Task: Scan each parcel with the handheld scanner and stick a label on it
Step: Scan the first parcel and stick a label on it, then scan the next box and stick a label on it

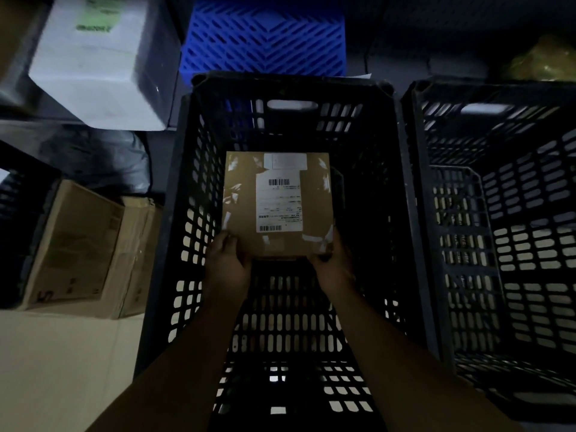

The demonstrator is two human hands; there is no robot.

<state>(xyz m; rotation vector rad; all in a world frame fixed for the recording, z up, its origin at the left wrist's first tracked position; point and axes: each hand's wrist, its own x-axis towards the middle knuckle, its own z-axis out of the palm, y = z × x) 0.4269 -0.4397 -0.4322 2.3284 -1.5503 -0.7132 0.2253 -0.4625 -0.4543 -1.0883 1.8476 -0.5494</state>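
Step in hand: handling one parcel inside the crate, either lifting it out or setting it in; which of the two I cannot tell.
Next move: probably a scan of a barcode, which means freeing one hand for the scanner; no scanner is in view.
Left hand [227, 263]: grips the parcel's near left corner, fingers curled round the edge.
Right hand [333, 263]: grips the near right corner, thumb on top; the hands are apart, one at each corner.
Parcel [314, 201]: flat brown package, face up, reaching away from both hands. Whether it rests on the crate floor is unclear.
Printed label [279, 204]: white sheet with barcodes already on the parcel's top.
Black crate [187, 219]: slotted walls surround the parcel and both forearms.
Second black crate [467, 219]: just beside it on the right.
Blue crate [265, 42]: beyond the far rim.
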